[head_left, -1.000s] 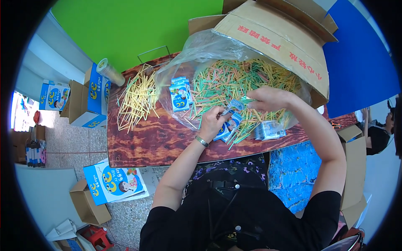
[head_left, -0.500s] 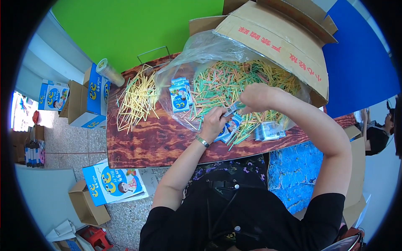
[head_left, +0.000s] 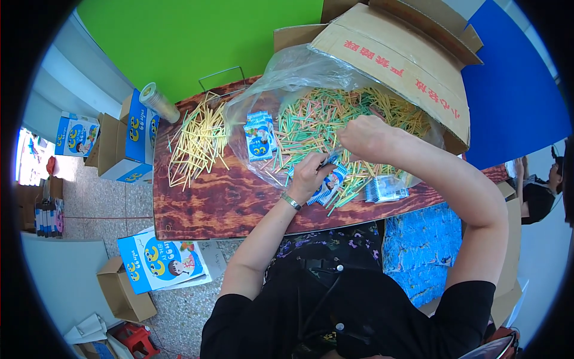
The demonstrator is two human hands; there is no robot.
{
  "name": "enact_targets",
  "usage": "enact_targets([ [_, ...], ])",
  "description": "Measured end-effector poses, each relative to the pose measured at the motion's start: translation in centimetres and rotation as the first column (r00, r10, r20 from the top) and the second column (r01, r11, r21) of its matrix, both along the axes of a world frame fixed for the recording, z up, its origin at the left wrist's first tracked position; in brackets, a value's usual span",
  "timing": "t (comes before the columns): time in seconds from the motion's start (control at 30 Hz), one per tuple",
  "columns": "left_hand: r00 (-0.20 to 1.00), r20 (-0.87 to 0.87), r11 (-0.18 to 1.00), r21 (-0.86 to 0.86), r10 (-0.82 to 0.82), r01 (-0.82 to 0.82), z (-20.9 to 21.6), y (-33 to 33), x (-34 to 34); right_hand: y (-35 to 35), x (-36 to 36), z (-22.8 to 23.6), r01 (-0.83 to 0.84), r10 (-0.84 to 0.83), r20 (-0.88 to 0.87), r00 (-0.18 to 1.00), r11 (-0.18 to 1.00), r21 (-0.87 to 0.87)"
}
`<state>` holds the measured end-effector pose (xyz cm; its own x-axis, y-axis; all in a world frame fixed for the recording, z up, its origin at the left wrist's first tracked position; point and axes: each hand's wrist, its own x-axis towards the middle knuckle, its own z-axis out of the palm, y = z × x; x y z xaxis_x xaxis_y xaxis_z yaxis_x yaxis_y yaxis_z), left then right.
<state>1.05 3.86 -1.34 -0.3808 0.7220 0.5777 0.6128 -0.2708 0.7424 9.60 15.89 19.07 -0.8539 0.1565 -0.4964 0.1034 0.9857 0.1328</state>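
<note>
My left hand point(head_left: 306, 178) is closed on a small blue-and-white packet point(head_left: 330, 158), pinched between thumb and fingers. Beside the packet's far end, my right hand point(head_left: 368, 139) is curled with its back up; whatever its fingers hold is hidden under it. Both hands are over a heap of thin pastel sticks point(head_left: 308, 119), green, pink and yellow. More blue-and-white packets point(head_left: 330, 186) lie just below the left hand. An overlapping stack of packets point(head_left: 259, 142) sits left of the heap, and another group of packets point(head_left: 387, 189) lies near the table's front edge.
A clear plastic bag point(head_left: 281, 69) spreads from a tipped cardboard carton point(head_left: 388, 51) at the back right. Loose yellow sticks point(head_left: 200, 140) lie on the wooden table point(head_left: 203, 209) at left, near a clear plastic tub point(head_left: 159, 103) and a wire stand point(head_left: 221, 70). Blue printed boxes point(head_left: 161, 260) stand on the floor.
My right hand has turned slightly and drawn back a little from the packet's end. The left hand keeps its grip on the packet, almost in the same place.
</note>
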Motion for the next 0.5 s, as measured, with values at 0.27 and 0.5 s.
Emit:
enact_targets([
  [0.27,0.996,-0.088,0.999,0.044,-0.003,0.007,0.4,-0.1,0.0,-0.6,-0.1,-0.7,-0.042,0.049,-0.068,0.996,0.994,0.105],
  [0.5,0.993,-0.113,0.997,0.073,0.018,-0.010,0.0,-0.1,0.0,-0.7,-0.6,-1.1,-0.117,0.120,-0.025,0.992,0.987,0.111],
])
